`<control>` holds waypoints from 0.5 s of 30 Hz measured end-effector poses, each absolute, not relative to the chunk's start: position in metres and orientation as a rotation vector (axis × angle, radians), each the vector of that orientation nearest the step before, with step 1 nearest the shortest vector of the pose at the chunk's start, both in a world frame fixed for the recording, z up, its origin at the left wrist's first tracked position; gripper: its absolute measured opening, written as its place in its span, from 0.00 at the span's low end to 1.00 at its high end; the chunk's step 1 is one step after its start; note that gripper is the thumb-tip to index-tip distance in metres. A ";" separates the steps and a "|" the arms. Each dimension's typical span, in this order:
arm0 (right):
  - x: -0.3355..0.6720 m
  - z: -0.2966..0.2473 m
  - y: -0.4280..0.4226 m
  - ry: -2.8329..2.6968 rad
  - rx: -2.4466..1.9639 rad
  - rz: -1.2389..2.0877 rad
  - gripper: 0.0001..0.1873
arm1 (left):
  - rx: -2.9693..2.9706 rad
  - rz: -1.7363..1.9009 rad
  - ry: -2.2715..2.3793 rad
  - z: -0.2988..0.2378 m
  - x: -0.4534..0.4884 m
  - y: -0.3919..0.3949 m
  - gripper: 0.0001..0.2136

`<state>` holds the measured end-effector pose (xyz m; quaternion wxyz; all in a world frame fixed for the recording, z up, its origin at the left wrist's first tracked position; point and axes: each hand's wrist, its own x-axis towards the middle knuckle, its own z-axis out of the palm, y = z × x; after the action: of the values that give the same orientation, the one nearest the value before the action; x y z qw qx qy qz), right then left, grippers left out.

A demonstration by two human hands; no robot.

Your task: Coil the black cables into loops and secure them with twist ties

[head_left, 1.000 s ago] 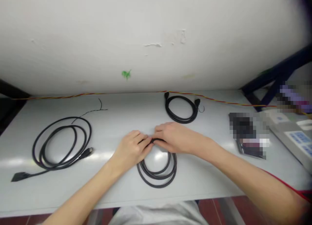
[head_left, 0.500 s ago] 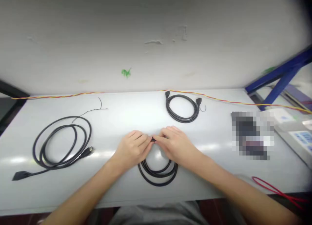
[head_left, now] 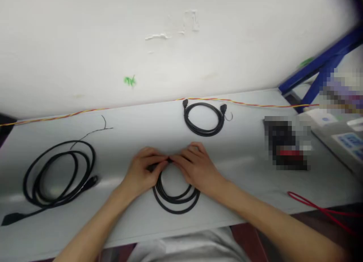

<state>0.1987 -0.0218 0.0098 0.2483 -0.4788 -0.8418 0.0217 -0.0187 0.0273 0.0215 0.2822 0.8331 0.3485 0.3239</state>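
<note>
Black coiled cable (head_left: 176, 212) lies near the middle of the white table (head_left: 241, 160), its top pinched closed between left hand (head_left: 140, 171) and right hand (head_left: 197, 167). It looks light and limp; best held at that pinch.

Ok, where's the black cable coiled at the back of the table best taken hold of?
The black cable is probably best pinched at its near arc, from the person's side: it lies flat in loops, with a plug and another on the far side.

A white table (head_left: 121, 148) carries three coiled black cables (head_left: 204, 134).
</note>
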 end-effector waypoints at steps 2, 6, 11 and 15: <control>0.199 0.009 -0.021 -2.272 -1.294 0.092 0.13 | 2.255 0.917 0.917 0.019 -0.018 0.024 0.07; 0.201 0.010 -0.019 -2.255 -1.264 0.155 0.12 | 2.321 0.957 0.849 0.015 -0.018 0.021 0.09; 0.203 0.012 -0.018 -2.233 -1.270 0.205 0.11 | 2.332 0.831 0.994 0.022 -0.009 0.025 0.07; 0.202 0.012 -0.020 -2.262 -1.314 0.151 0.11 | 2.372 0.585 1.229 0.028 0.004 0.028 0.10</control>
<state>0.2016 -0.0205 0.0119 0.2579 -0.4845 -0.8341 0.0556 0.0038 0.0284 0.0285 0.2019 0.8495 0.4401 0.2095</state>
